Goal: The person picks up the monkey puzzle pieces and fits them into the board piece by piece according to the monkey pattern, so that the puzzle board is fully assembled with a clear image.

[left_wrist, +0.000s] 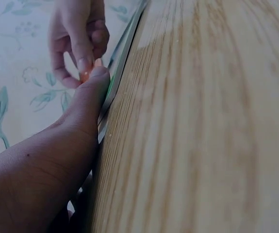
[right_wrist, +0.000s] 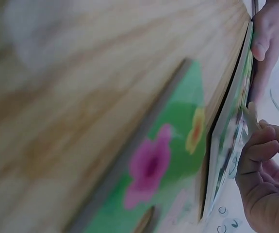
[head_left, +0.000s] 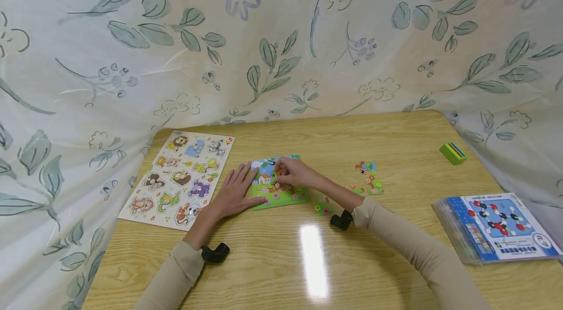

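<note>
A small jigsaw puzzle board (head_left: 273, 201) with a house, a blue sky and green grass lies at the middle of the table. My left hand (head_left: 235, 192) lies spread over its left side, thumb along the lower edge. Over the board, my right hand (head_left: 295, 173) pinches a puzzle piece (right_wrist: 250, 119) between thumb and fingertips. The piece shows orange in the left wrist view and is mostly hidden by the fingers. Right of the board are loose puzzle pieces (head_left: 373, 186), some partly behind the right forearm; a green one with a pink flower (right_wrist: 149, 162) looms large in the right wrist view.
To the left, a white animal peg board (head_left: 163, 217) reaches close to my left hand. A green block with coloured stripes (head_left: 453, 153) sits far right. Nearer on the right lies a plastic-wrapped box (head_left: 506, 227) with molecule pictures. A floral curtain (head_left: 281, 55) hangs behind the table.
</note>
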Demonstrator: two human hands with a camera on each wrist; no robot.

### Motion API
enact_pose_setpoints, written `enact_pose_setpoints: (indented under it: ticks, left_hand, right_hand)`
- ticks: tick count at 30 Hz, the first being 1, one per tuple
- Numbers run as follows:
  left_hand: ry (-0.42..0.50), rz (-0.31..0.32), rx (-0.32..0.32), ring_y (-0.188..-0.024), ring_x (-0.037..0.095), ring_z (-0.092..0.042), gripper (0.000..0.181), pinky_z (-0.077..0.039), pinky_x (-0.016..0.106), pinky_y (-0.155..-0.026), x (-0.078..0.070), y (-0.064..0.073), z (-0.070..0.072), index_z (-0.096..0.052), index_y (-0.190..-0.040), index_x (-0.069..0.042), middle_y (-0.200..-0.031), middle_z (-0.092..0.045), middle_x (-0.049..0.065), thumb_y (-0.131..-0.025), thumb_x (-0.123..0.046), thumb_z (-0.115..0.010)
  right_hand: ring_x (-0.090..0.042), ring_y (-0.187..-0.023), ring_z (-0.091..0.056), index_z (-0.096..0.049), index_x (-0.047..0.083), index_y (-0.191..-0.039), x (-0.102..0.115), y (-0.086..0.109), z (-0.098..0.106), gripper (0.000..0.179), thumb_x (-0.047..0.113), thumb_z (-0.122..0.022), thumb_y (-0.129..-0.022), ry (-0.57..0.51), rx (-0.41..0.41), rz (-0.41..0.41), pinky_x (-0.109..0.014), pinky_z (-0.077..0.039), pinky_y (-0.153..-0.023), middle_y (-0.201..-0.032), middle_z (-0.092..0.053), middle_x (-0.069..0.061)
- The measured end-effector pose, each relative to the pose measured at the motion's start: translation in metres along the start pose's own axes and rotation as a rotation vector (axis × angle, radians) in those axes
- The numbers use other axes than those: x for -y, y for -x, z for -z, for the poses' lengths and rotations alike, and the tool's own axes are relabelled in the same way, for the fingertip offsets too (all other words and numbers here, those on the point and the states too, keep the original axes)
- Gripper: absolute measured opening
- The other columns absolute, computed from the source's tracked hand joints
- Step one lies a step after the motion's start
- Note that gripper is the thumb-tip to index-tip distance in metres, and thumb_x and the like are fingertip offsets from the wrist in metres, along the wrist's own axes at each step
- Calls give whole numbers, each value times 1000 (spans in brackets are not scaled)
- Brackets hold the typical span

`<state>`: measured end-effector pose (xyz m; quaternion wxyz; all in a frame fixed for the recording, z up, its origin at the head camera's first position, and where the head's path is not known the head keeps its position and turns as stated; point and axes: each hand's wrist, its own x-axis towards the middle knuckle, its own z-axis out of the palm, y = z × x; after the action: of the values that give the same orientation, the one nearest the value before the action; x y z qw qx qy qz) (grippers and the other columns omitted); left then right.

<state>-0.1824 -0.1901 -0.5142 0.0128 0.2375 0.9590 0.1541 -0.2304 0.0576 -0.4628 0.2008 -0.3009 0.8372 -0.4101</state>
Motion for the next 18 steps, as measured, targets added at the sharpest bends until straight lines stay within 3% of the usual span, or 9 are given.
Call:
enact_pose_setpoints:
  ticks: [2, 12, 18]
  left_hand:
    - [-3, 2, 0, -153, 32, -4, 93, -8, 57, -122, 0, 0, -1, -15, -158, -19, -165, -6, 10, -88, -65, -56]
    - [4, 2, -4, -153, 32, -5, 92, -8, 57, -121, 0, 1, 0, -15, -158, -19, -165, -6, 10, -88, -65, -55]
    - [8, 0, 4, -153, 32, -4, 91, -7, 57, -122, 0, 1, 0, -15, -158, -19, -165, -6, 10, -89, -63, -56]
  right_hand:
    - [-17, -68, -66, -55, -4, -115, 0, 0, 1, 24, 7, -61, -95, 10, 7, -9, -22, -54, -61, -86, -67, -14]
    - [-15, -75, -66, -53, -4, -124, 2, 1, 5, 33, 13, -60, -97, 118, 96, 15, -22, -53, -70, -91, -69, -13]
    - [-20, -93, -68, -54, -5, -132, 2, 2, 12, 41, 18, -58, -98, 197, 187, 66, -26, -55, -82, -111, -69, -15]
